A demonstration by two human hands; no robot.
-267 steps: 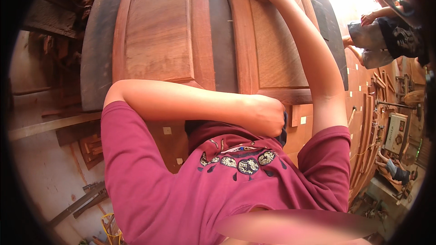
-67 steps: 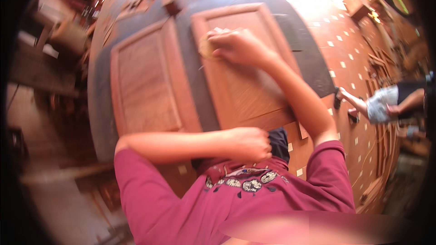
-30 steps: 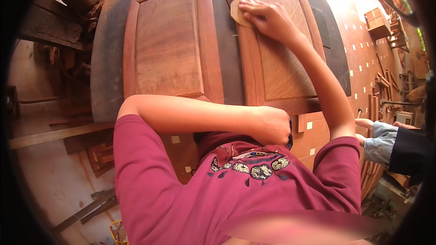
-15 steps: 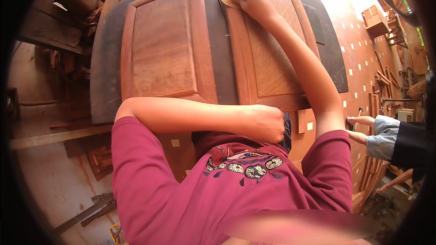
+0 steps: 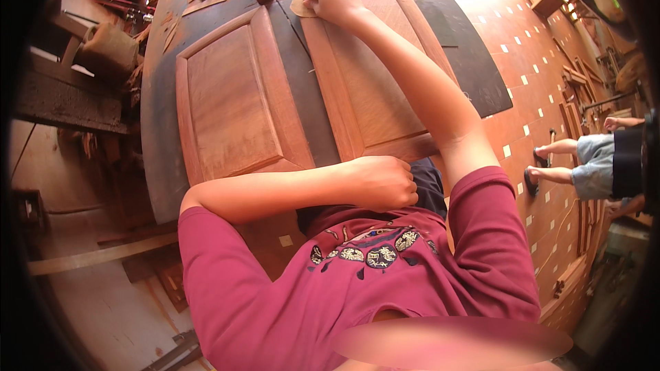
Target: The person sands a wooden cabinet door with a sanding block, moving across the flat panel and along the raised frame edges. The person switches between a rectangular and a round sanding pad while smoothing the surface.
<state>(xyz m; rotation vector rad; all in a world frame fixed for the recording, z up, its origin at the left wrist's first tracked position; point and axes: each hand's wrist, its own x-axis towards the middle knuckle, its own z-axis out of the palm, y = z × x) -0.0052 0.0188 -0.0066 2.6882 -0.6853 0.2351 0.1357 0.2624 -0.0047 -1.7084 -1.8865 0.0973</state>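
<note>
Over the dark worktop [image 5: 476, 75], my right grip [image 5: 335, 4] pinches a tan piece [image 5: 299, 5]; from it the panel [image 5: 362, 93] runs lengthwise nearward, slanting right; left grip [image 5: 385, 183] fisted, contents hidden.

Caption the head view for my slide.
Right hand holds a tan pad at the far corner of a wooden panel; left hand curled near maroon shirt.

A co-worker [image 5: 629, 165] in pale shorts [image 5: 594, 170] stands on tiled floor [image 5: 543, 51] near wooden strips [image 5: 570, 121].

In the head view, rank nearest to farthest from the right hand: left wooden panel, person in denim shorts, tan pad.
1. Tan pad: in the right hand.
2. Left wooden panel: on its left.
3. Person in denim shorts: far right.
</note>
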